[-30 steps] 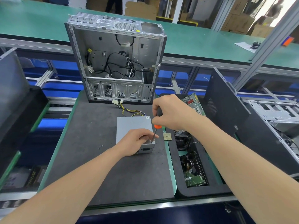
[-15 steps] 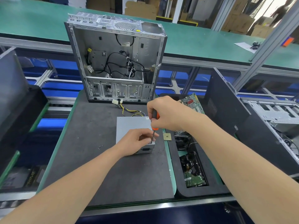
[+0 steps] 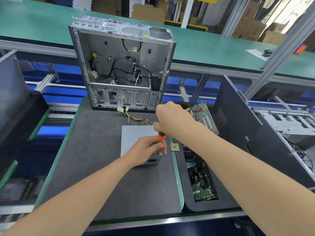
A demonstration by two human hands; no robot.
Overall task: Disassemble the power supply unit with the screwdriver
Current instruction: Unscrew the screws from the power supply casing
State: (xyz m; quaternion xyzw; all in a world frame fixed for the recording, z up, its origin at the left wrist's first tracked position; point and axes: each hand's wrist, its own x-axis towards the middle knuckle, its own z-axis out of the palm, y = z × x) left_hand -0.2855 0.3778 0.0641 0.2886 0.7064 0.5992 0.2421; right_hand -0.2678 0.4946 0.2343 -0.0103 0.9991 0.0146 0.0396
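Observation:
The grey metal power supply unit (image 3: 134,137) lies flat on the dark mat (image 3: 95,167), its yellow and black cables (image 3: 136,119) trailing toward the back. My left hand (image 3: 146,150) rests on the unit's near right corner, fingers pinched around the lower end of the screwdriver. The screwdriver (image 3: 161,137) stands nearly upright with its orange collar showing; its tip is hidden by my fingers. My right hand (image 3: 172,120) is closed around the black handle from above.
An open, gutted computer case (image 3: 122,65) stands upright at the back of the mat. A CPU chip (image 3: 174,147) lies just right of the unit. A black foam tray (image 3: 226,198) on the right holds circuit boards and a drive. Loose screws (image 3: 103,157) lie left of the unit.
My right hand has shifted slightly on the screwdriver handle, as in turning it. My left hand's fingers have moved up around the shaft near the orange collar. The unit has not moved.

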